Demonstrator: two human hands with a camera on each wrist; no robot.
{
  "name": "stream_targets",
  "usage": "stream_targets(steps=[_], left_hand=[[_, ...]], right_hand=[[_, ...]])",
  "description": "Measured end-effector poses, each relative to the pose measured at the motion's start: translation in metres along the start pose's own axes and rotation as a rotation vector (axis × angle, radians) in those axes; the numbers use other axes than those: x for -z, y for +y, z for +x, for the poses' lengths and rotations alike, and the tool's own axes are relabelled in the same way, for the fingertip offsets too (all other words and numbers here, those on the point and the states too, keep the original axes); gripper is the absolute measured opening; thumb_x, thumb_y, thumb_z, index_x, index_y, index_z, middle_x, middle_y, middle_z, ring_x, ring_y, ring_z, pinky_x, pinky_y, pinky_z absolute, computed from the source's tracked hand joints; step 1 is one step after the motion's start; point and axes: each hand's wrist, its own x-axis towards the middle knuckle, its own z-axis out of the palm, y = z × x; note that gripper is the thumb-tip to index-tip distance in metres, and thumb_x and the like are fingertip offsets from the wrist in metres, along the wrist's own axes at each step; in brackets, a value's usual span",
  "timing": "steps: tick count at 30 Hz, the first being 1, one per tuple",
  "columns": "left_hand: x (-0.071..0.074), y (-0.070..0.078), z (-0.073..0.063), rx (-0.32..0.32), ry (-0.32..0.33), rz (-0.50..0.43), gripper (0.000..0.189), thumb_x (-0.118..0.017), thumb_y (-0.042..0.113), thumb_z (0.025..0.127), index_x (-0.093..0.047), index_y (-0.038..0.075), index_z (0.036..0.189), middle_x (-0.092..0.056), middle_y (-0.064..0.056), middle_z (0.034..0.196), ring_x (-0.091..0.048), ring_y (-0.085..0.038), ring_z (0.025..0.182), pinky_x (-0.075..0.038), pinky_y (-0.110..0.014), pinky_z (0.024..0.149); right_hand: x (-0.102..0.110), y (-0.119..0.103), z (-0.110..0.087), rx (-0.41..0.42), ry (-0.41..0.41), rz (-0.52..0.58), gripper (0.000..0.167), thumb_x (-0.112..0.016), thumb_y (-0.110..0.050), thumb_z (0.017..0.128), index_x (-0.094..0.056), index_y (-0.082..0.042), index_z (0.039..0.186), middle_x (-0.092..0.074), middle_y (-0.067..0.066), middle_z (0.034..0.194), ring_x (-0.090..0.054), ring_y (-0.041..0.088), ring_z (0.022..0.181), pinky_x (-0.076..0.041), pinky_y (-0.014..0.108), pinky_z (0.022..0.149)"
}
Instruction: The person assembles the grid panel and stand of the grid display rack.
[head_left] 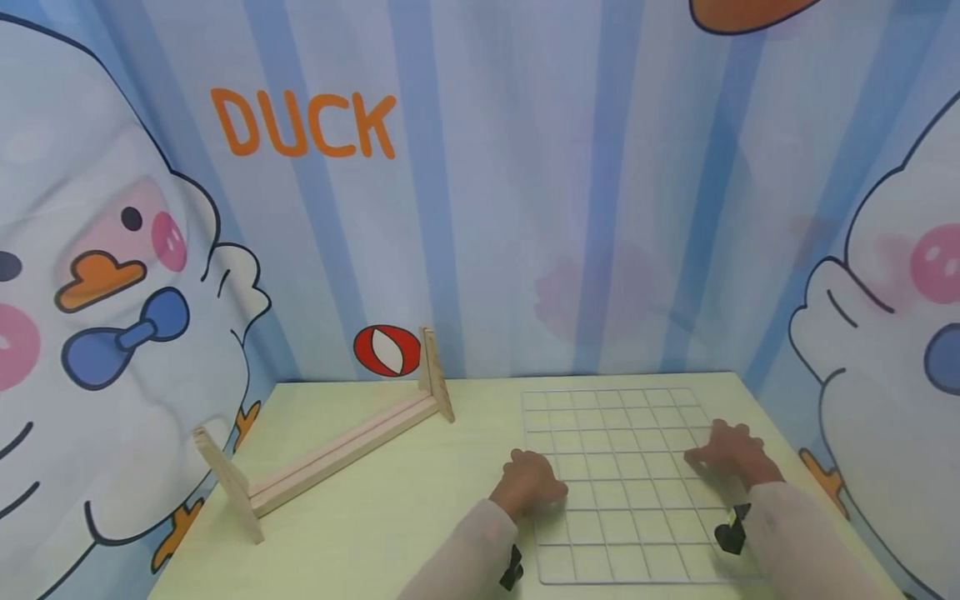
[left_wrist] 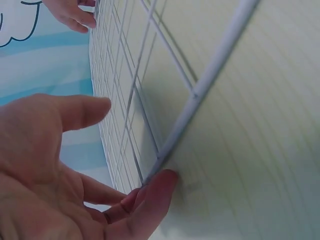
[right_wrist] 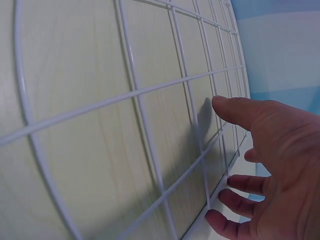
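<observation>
A white wire grid panel point(head_left: 608, 480) lies flat on the pale yellow table, in the right half of the head view. At its left edge is my left hand point(head_left: 527, 483). In the left wrist view the fingertips point(left_wrist: 162, 182) touch the outer edge wire from outside, while the thumb stands raised apart from them over the mesh. My right hand point(head_left: 731, 454) is at the opposite edge. The right wrist view has its fingers point(right_wrist: 232, 200) spread loosely along the outer rim, with the thumb held above the squares. Neither thumb closes onto the wire.
A wooden stand point(head_left: 345, 454) with two upright end boards and a long double bar sits on the left part of the table point(head_left: 390, 533). Behind the table and along both sides hangs a blue striped curtain point(head_left: 495, 208) printed with ducks.
</observation>
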Motion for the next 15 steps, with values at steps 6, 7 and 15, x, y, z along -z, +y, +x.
stream_targets(steps=[6,7,15], left_hand=[[-0.001,0.003,0.001,0.07,0.005,-0.094,0.037,-0.073,0.029,0.084,-0.064,-0.006,0.089,-0.048,-0.018,0.098,-0.052,-0.03,0.079,-0.052,-0.042,0.071],[0.0,0.003,0.001,0.073,0.006,-0.111,0.034,-0.073,0.028,0.083,-0.063,-0.004,0.086,-0.047,-0.018,0.097,-0.052,-0.03,0.078,-0.051,-0.041,0.069],[0.003,0.003,-0.001,0.103,0.004,-0.161,0.035,-0.074,0.023,0.08,-0.063,-0.007,0.093,-0.046,-0.017,0.092,-0.05,-0.031,0.076,-0.049,-0.037,0.061]], right_hand=[[-0.004,0.001,0.005,-0.026,0.0,0.017,0.101,-0.068,-0.046,0.09,-0.019,0.023,0.145,-0.028,0.053,0.132,-0.038,0.07,0.116,-0.04,0.074,0.097],[-0.005,0.002,0.005,-0.03,-0.001,0.022,0.102,-0.068,-0.047,0.089,-0.019,0.023,0.145,-0.028,0.053,0.132,-0.038,0.07,0.116,-0.04,0.074,0.096],[-0.002,0.009,0.006,-0.051,-0.015,0.081,0.096,-0.065,-0.042,0.09,-0.023,0.024,0.144,-0.034,0.05,0.14,-0.044,0.063,0.123,-0.044,0.068,0.099]])
